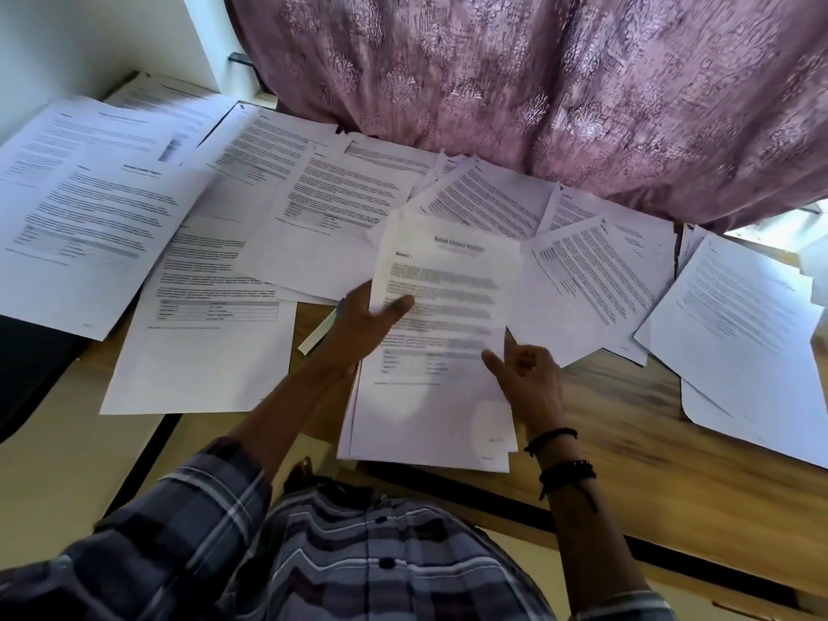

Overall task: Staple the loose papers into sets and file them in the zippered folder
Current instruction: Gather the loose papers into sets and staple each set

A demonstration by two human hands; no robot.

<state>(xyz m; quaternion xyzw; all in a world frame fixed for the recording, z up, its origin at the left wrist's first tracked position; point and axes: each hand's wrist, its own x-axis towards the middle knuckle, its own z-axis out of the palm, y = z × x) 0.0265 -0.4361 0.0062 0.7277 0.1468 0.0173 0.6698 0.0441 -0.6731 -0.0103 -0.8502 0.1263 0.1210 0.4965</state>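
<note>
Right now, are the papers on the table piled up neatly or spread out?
Spread out: the papers lie scattered and overlapping across the wooden table.

Likely a room in a home: a heavy mauve curtain with an embossed floral pattern [537,82] hangs behind a light wooden bench [627,419] beside a plain white wall [67,38], with printed white paper sheets [89,208] strewn across it.

On the table [627,419], loose papers [278,208] overlap in a band across the far half, from left edge to right. At near centre is a stack of sheets [430,419], with the left hand [363,324] gripping its left edge and the right hand [524,378] at its right. Behind hangs a curtain [537,82], its hem over the rearmost papers.
</note>
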